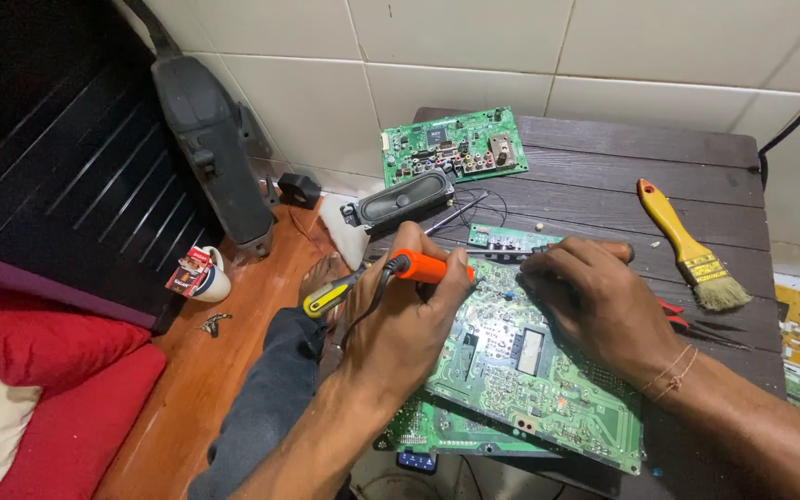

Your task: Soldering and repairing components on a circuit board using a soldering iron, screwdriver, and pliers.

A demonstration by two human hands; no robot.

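Left hand (pixel 409 315) grips a soldering iron (pixel 391 273) by its smooth orange-and-yellow handle; right hand (pixel 594 301) pinches a slim dark tool (pixel 511 250). Both press on the flat green circuit board (pixel 530 370), silver solder-dotted, lying on the grained dark wooden worktop (pixel 604 176).

1. My dark wooden table (pixel 604 153) stands by the tiled wall.
2. On it: green circuit board (pixel 454 145), black speaker (pixel 398 199), yellow-handled brush (pixel 689 245), big green board (pixel 534 370).
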